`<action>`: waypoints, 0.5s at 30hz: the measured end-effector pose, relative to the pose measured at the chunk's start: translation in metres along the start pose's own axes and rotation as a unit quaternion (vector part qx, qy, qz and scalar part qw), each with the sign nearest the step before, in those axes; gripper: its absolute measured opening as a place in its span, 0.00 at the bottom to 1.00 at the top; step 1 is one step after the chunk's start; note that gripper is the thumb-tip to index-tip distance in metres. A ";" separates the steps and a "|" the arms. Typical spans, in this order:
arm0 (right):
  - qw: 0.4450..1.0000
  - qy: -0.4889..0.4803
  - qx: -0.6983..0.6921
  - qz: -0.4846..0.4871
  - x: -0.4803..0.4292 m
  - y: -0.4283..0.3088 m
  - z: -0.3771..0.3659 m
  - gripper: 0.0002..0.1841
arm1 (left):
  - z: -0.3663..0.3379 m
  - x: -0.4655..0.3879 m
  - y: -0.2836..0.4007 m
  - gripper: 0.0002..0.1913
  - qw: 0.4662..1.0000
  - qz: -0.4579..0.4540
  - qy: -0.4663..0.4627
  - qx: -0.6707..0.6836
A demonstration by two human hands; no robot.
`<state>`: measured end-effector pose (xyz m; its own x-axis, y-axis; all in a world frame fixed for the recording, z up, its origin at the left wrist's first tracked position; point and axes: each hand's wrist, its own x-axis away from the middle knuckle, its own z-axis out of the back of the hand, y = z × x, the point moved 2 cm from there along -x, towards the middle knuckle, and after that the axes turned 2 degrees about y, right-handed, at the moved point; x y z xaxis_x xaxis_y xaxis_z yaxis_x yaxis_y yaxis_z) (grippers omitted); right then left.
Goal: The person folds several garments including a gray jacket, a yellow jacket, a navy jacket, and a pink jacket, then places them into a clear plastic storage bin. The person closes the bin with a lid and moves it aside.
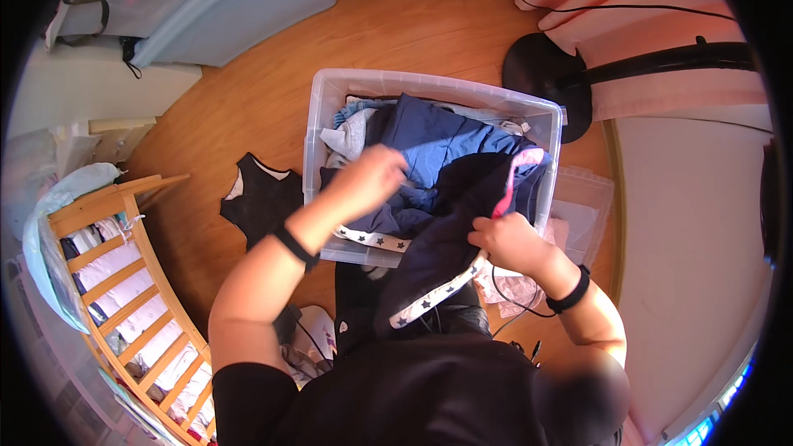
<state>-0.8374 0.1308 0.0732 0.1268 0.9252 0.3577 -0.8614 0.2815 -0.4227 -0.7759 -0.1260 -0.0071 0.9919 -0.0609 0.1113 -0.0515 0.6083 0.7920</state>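
A translucent plastic storage bin (433, 82) full of folded clothes stands on the floor before me. My right hand (511, 238) grips a dark navy garment (449, 251) by its edge at the bin's near right side. This garment has white trim with dark stars (427, 304) and a pink strip (514, 179), and part of it hangs over the near rim. My left hand (375, 176) is blurred above the bin's left half, beside a blue padded garment (427, 130); whether its fingers hold anything is unclear. Grey cloth (351, 136) lies at the bin's left end.
A black sleeveless garment (266, 189) lies on the wooden floor left of the bin. At far left stands a slatted wooden crib (114, 282) holding textiles. Right of the bin are another translucent container (598, 210), pale pink cloth (511, 291) and a black round stand base (545, 80).
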 end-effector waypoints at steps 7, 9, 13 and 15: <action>0.994 0.030 -0.042 -0.097 0.041 0.003 0.005 0.09 | -0.044 -0.078 -0.109 0.31 0.964 0.248 0.007 -0.100; 0.992 0.071 -0.056 -0.087 0.039 0.003 0.012 0.09 | -0.048 -0.090 -0.102 0.36 0.943 0.317 -0.081 -0.056; 0.986 0.088 -0.094 -0.105 0.015 0.003 0.024 0.04 | -0.006 -0.080 -0.058 0.30 0.965 0.245 0.004 -0.095; 0.971 0.164 -0.106 -0.142 -0.009 0.010 0.030 0.15 | 0.045 -0.057 -0.041 0.26 0.947 0.251 0.109 -0.166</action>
<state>-0.8615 0.1179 0.0909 0.5230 0.8247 0.2153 -0.6535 0.5502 -0.5198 -0.8356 -0.1828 -0.0187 0.8543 0.4449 0.2688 -0.5198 0.7352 0.4352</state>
